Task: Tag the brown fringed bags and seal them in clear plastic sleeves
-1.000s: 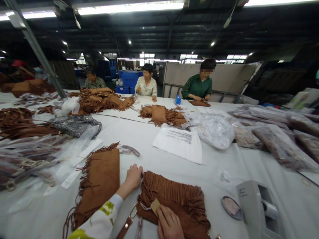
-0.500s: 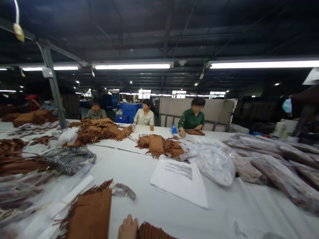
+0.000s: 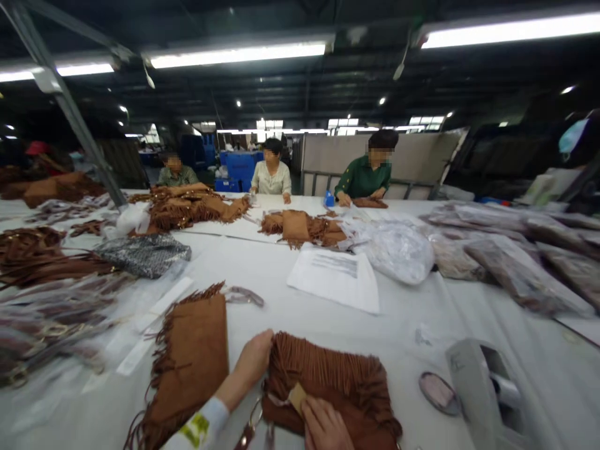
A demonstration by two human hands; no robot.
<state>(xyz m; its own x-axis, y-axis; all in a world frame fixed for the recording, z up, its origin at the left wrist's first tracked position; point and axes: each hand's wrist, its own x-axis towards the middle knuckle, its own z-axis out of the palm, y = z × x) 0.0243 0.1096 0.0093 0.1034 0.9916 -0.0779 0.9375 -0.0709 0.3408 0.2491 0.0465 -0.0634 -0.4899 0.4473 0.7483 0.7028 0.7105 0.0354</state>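
Note:
A brown fringed bag (image 3: 337, 375) lies in front of me at the bottom middle, its fringe towards the far side. My left hand (image 3: 255, 359) is closed on its upper left corner. Low on the bag, my right hand (image 3: 325, 425) pinches a small tan piece (image 3: 297, 397) against the surface; its exact kind is not clear. A strap with a metal ring (image 3: 255, 412) hangs by the bag's left side. To the left, beside my left forearm, a second brown fringed bag (image 3: 197, 350) lies flat.
A grey tape dispenser (image 3: 487, 387) and a round dish (image 3: 439, 394) stand to the right. Ahead lie a printed white bag (image 3: 332, 275) and clear plastic (image 3: 398, 247). Wrapped goods (image 3: 520, 262) fill the far right, wrapped straps (image 3: 56, 319) the left. Several people sit across the table.
The view has tilted down, bringing the fringed bag, both hands and the dispenser into sight. Earlier only one hand and a strip of fringe showed at the bottom edge.

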